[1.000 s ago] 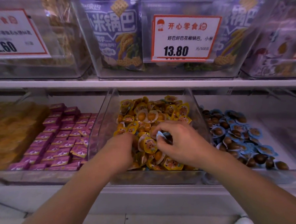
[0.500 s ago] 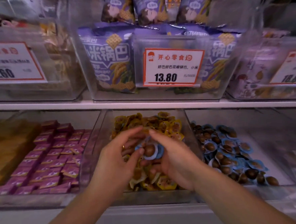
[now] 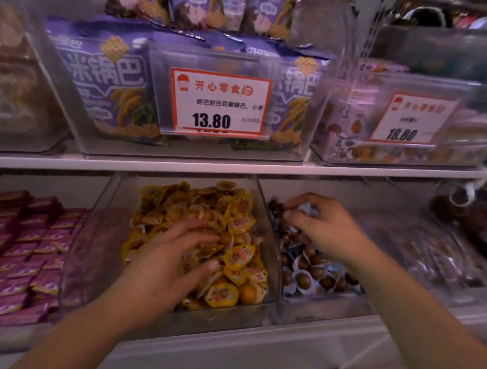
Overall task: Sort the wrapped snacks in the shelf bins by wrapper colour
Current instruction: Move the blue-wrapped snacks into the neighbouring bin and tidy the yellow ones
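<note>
Snacks: glossy crinkled round packs heaped in clear plastic bins on the lower shelf. Yellow bin (image 3: 264, 240) full; left hand (image 3: 167, 263) lies flat on yellow packs (image 3: 238, 257), fingers spread. Blue bin (image 3: 275, 310) just right; right hand (image 3: 324, 228) pinches a blue pack (image 3: 306, 209) above the blue pile (image 3: 305, 277). Magenta bars (image 3: 21, 255) left; price tag (image 3: 221, 101) above.

Left hand (image 3: 167, 263) rests spread on yellow-wrapped snacks (image 3: 233, 230); right hand (image 3: 321, 225) pinches among blue-wrapped snacks (image 3: 305, 277).
</note>
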{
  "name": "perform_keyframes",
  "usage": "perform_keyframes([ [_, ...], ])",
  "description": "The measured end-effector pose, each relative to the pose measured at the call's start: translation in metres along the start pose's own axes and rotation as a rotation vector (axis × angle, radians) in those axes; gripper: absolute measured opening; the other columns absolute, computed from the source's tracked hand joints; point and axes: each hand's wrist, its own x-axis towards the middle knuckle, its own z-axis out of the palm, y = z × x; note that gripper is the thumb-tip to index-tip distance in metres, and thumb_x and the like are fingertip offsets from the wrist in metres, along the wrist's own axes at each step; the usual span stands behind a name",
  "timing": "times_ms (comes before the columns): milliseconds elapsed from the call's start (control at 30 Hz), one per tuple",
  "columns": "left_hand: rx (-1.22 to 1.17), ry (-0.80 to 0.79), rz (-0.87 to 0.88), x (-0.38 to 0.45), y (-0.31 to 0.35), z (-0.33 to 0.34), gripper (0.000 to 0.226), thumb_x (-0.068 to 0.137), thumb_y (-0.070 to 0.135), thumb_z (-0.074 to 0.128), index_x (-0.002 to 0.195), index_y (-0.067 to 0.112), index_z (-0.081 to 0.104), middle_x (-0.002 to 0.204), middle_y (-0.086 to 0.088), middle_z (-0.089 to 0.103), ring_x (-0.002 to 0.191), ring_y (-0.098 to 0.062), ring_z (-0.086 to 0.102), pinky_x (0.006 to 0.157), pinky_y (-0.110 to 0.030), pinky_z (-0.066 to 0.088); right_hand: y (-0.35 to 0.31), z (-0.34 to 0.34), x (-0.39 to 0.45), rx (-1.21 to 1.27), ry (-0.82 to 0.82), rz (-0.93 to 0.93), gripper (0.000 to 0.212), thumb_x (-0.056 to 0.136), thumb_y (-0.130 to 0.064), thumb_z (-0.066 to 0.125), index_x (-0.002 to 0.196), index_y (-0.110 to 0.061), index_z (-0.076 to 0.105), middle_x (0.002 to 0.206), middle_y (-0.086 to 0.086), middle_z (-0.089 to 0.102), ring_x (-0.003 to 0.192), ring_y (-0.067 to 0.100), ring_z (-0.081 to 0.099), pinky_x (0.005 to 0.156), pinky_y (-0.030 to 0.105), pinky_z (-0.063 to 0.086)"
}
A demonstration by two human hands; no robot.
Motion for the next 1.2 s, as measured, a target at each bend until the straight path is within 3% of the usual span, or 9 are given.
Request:
perform_keyframes([
  [100,0.105,-0.201,-0.020,0.001,0.000,0.006,0.073,0.069,0.089,0.048,0.134,0.055,0.047,0.151,0.034,0.024,0.143,0.006,0.020,0.118,-0.033,0.028,0.027,-0.005,0.000,-0.304,-0.077,0.001,0.010,0.090,-0.038,0.067,0.081,-0.033,0.067,0.084,-0.009,0.072,0.076,-0.002,0.065,0.060,0.010,0.044],
  [200,0.150,-0.308,-0.026,0.007,0.007,0.016,0.091,0.060,0.096,0.045,0.142,0.059,0.028,0.151,0.036,0.013,0.145,0.002,0.014,0.120,-0.034,0.022,0.027,0.014,-0.007,-0.173,0.119,-0.168,0.014,0.092,-0.044,0.059,0.099,-0.034,0.067,0.099,-0.010,0.070,0.096,0.006,0.065,0.080,0.023,0.051],
  [367,0.382,-0.381,-0.027,0.025,0.019,0.034,0.104,0.057,0.094,0.040,0.144,0.055,0.000,0.157,0.013,0.013,0.148,-0.023,0.015,0.116,-0.060,0.019,0.014,0.066,-0.028,-0.148,0.027,-0.314,0.036,0.091,-0.052,0.051,0.123,-0.037,0.060,0.132,-0.011,0.039,0.114,-0.012,0.046,0.100,0.007,0.036],
  [567,0.658,-0.346,0.039,0.042,0.006,0.025,0.077,0.070,0.068,0.053,0.139,0.043,0.030,0.145,0.007,0.036,0.136,-0.025,0.038,0.110,-0.066,0.019,0.014,0.069,-0.030,-0.112,-0.007,-0.258,0.029,0.097,-0.045,0.049,0.124,-0.037,0.059,0.132,-0.023,0.026,0.119,-0.008,0.041,0.100,0.003,0.030],
  [833,0.635,-0.042,-0.265,0.039,-0.030,-0.023,0.042,0.087,0.053,0.052,0.121,0.031,0.063,0.135,-0.006,0.055,0.112,-0.035,0.059,0.100,-0.048,0.041,0.014,0.068,-0.031,-0.149,-0.001,-0.318,0.030,0.098,-0.043,0.050,0.124,-0.033,0.059,0.129,-0.024,0.024,0.113,-0.033,0.023,0.090,-0.010,0.018],
  [900,0.529,-0.016,-0.216,0.032,-0.020,-0.022,0.046,0.084,0.051,0.055,0.124,0.031,0.062,0.139,-0.005,0.053,0.122,-0.031,0.055,0.105,-0.047,0.039,0.012,0.068,-0.032,-0.196,0.015,-0.330,0.029,0.097,-0.036,0.053,0.126,-0.033,0.059,0.130,-0.023,0.024,0.119,-0.021,0.029,0.098,-0.002,0.023],
  [1000,0.262,-0.025,-0.005,0.020,0.005,-0.017,0.043,0.083,0.045,0.057,0.124,0.033,0.062,0.138,0.006,0.053,0.127,-0.015,0.051,0.108,-0.035,0.041,0.005,0.063,-0.033,-0.396,0.069,-0.463,0.036,0.092,-0.025,0.060,0.128,-0.025,0.061,0.143,0.001,0.035,0.136,0.021,0.035,0.114,0.037,0.033],
  [1067,0.152,-0.150,0.080,0.014,0.019,-0.002,0.036,0.086,0.043,0.060,0.121,0.036,0.061,0.128,0.015,0.056,0.118,-0.003,0.053,0.104,-0.026,0.044,0.000,0.058,-0.029,-0.514,0.070,-0.649,0.033,0.087,-0.018,0.062,0.119,-0.019,0.067,0.138,0.008,0.048,0.136,0.030,0.037,0.115,0.053,0.029],
  [1200,0.088,-0.406,-0.028,0.022,0.025,0.026,0.070,0.080,0.054,0.071,0.142,0.036,0.043,0.138,0.014,0.043,0.126,-0.007,0.044,0.106,-0.020,0.035,-0.001,0.054,-0.017,-0.351,0.060,-0.604,0.025,0.083,-0.011,0.058,0.099,-0.019,0.076,0.114,-0.005,0.065,0.121,0.016,0.051,0.109,0.045,0.038],
])
